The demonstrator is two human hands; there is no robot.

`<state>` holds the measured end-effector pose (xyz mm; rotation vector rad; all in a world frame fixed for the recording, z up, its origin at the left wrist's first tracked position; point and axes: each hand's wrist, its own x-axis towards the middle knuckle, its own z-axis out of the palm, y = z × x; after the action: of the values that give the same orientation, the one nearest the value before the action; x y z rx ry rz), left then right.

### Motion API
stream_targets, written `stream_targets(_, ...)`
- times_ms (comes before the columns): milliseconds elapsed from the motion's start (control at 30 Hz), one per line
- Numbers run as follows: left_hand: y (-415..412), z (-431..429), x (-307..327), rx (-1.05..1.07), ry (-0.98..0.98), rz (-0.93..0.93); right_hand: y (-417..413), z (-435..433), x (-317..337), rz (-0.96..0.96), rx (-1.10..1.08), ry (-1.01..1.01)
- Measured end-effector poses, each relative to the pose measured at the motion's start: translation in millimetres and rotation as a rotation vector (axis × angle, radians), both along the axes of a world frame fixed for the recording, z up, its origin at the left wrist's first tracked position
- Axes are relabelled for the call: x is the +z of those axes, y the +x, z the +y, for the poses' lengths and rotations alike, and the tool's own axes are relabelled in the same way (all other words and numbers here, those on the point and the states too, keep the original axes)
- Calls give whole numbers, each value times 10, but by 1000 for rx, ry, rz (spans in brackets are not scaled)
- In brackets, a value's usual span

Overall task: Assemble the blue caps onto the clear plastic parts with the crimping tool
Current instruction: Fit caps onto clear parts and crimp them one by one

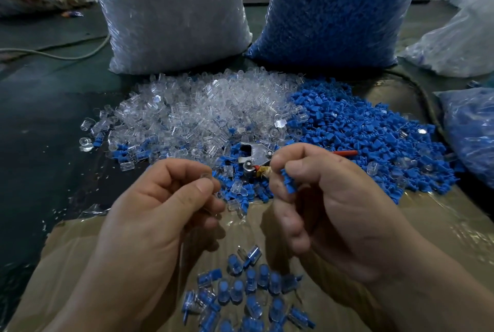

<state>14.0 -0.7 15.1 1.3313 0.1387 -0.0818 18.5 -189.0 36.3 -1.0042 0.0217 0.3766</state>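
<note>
My left hand pinches a clear plastic part between thumb and forefinger. My right hand pinches a blue cap at its fingertips, a short gap to the right of the clear part. Just behind the hands lies the metal crimping tool with red handles, half buried among loose parts. A heap of clear plastic parts spreads behind on the left, and a heap of blue caps on the right. Several assembled pieces lie on the cardboard close to me.
A large bag of clear parts and a large bag of blue caps stand upright behind the heaps. More plastic bags sit at the right. Brown cardboard covers the dark table under my hands. A cable runs at far left.
</note>
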Motion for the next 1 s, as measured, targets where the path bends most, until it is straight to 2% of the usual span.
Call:
stream_targets(167,11,-50,-3,33,32,-4,23,-3,12,43,47,147)
stream_targets(367,40,-3,-23,64,187,-78,24,20,-25,76,113,165)
stream_targets(600,48,-42,-58,-11,30,-34,37,42,-24,108,115,235)
stream_targets(833,72,-38,-85,-4,54,-58,44,29,-11,93,142,297)
stream_targets(1000,64,-22,-78,-8,131,-71,45,35,12,39,166,235)
